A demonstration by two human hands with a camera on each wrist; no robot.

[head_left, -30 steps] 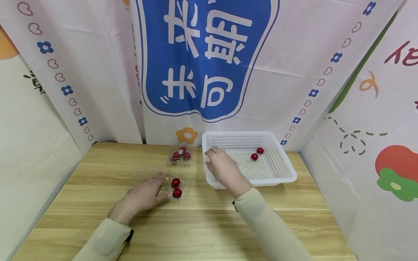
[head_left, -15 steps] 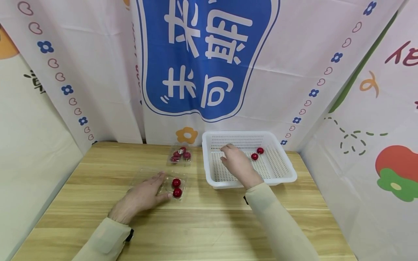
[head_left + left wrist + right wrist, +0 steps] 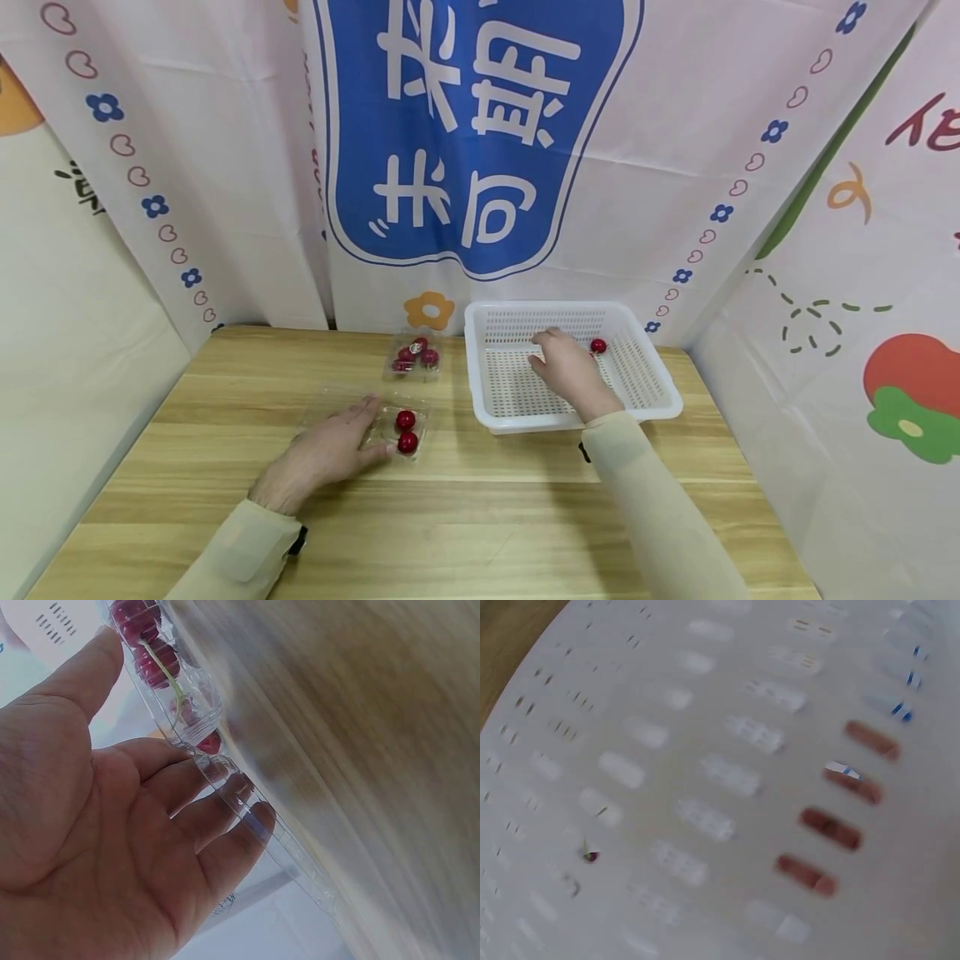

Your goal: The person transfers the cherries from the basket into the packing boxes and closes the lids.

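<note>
Left hand [image 3: 322,454] flat on the clamshell [image 3: 390,425], right hand's [image 3: 573,375] grip hidden; a cherry [image 3: 597,345] could bounce from the basket [image 3: 660,408].

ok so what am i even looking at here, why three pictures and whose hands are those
These are a person's two bare hands, filmed by three cameras at one moment. The wide picture comes from a head camera looking down at a wooden table. The other two come from wrist cameras. The left hand rests flat on a clear plastic box holding two red cherries. A second box of cherries sits further back. The right hand reaches into a white slotted basket, beside one cherry. Whether it holds anything cannot be seen.
</note>
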